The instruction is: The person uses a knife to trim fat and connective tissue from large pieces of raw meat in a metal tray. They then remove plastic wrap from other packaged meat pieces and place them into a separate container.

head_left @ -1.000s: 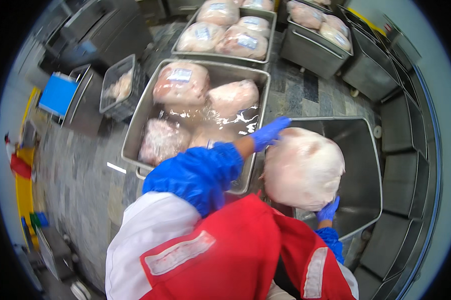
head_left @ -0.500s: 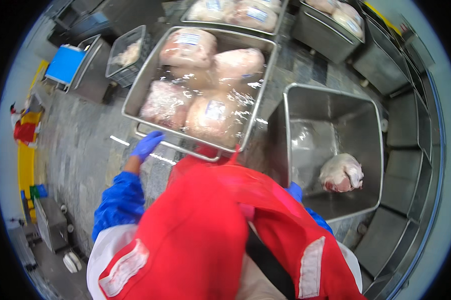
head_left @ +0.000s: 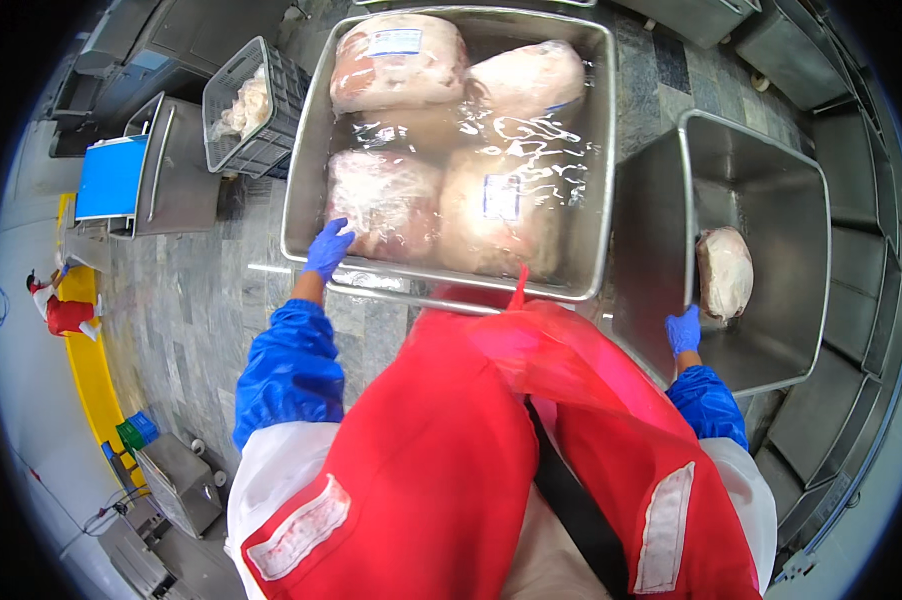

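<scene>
A steel tub (head_left: 608, 130) of water stands before me with several big pieces of raw meat (head_left: 401, 65) in it, some in clear wrap with labels. My left hand (head_left: 328, 249), in a blue glove, grips this tub's rim at its near left corner. Beside it on the right is a second steel tub (head_left: 777, 345), deep, with one pale piece of meat (head_left: 725, 273) lying on its bottom. My right hand (head_left: 683, 331), gloved in blue too, is closed over that tub's left rim; its fingertips are partly hidden.
A grey plastic crate (head_left: 289, 110) with pale scraps stands at the far left, by a steel cart (head_left: 186, 165) with a blue sheet. Several steel bins (head_left: 856, 280) line the right wall. A person in red and white (head_left: 68, 312) is at the left wall. Tiled floor (head_left: 181, 330) lies left.
My left hand has shifted from the near handle bar to the rim. My right hand now shows on the right tub's edge. The meat inside that tub lies differently, and the view has shifted.
</scene>
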A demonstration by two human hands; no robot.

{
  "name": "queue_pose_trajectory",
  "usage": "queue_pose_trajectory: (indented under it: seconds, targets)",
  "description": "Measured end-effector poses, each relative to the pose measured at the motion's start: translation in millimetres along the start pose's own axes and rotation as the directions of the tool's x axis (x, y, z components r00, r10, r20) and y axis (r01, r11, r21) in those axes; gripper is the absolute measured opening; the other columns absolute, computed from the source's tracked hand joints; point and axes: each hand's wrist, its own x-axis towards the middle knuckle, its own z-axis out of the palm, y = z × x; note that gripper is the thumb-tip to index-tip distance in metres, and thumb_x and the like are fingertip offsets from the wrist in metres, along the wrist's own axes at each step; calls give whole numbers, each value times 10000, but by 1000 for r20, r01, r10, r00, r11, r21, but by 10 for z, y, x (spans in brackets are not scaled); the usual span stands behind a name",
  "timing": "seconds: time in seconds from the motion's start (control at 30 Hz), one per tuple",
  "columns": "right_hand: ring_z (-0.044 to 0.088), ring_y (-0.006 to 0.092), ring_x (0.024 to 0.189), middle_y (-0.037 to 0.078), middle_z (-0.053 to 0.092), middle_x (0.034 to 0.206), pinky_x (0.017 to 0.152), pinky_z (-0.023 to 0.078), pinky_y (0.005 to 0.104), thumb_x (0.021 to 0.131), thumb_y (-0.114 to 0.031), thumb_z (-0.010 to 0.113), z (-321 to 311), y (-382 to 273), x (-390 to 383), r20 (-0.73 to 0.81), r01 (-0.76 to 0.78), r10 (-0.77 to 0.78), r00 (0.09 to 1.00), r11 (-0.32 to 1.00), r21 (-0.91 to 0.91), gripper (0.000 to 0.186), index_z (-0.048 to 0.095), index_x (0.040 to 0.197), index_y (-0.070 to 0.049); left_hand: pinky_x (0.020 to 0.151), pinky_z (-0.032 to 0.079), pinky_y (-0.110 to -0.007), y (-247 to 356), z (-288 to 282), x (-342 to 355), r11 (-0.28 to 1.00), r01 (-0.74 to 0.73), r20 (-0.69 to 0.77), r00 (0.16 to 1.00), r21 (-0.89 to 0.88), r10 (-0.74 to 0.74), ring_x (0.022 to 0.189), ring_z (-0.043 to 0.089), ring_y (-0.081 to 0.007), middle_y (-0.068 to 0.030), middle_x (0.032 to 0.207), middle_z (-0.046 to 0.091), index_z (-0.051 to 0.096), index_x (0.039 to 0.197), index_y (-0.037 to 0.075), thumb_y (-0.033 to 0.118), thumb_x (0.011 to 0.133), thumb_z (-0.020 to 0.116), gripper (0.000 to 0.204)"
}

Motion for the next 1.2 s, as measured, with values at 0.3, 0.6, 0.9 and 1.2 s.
queue_pose_trajectory:
  seconds: [0.3, 0.6, 0.9, 1.2]
  targets:
    - [210, 419, 1205, 242, 219, 1323, 978, 200, 492, 763, -279, 509, 528, -2804, 80, -414, 294, -338, 845, 941, -168, 577, 321, 1299, -175, 849, 401, -412, -968, 308, 1008, 774, 489, -192, 872, 402, -450, 1002, 463, -405, -263, 1104, 462, 415, 1021, -31, 194, 678, 523, 424]
    - [-10, 484, 1241, 222, 8, 1388, 906, 132, 663, 732, -492, 514, 1799, -3921, -516, 119, 466, -451, 885, 867, -176, 713, 211, 1337, -267, 719, 418, -431, -1186, -6, 1062, 923, 223, 87, 961, 315, -262, 824, 545, -382, -220, 840, 572, 557, 793, 9, 169, 797, 384, 236]
    - [-23, 473, 1246, 232, 24, 1384, 857, 78, 711, 676, -508, 579, 1899, -4350, -563, 371, 451, -433, 821, 892, 44, 782, 264, 1318, -189, 623, 428, -382, -171, 141, 1017, 977, 72, 200, 973, 200, -113, 664, 543, -339, -187, 714, 566, 558, 729, 32, 201, 787, 428, 221]
    - [545, 298, 780, 188, 579, 822, 722, 427, 427, 787, -265, 497, 2732, -5532, -373, 400, -111, -601, 692, 458, 882, 302, 521, 979, -32, 559, 400, -273, 682, 421, 576, 971, -237, 74, 969, 20, 235, 562, 464, -139, -64, 582, 468, 521, 681, 38, -15, 693, 482, 68]
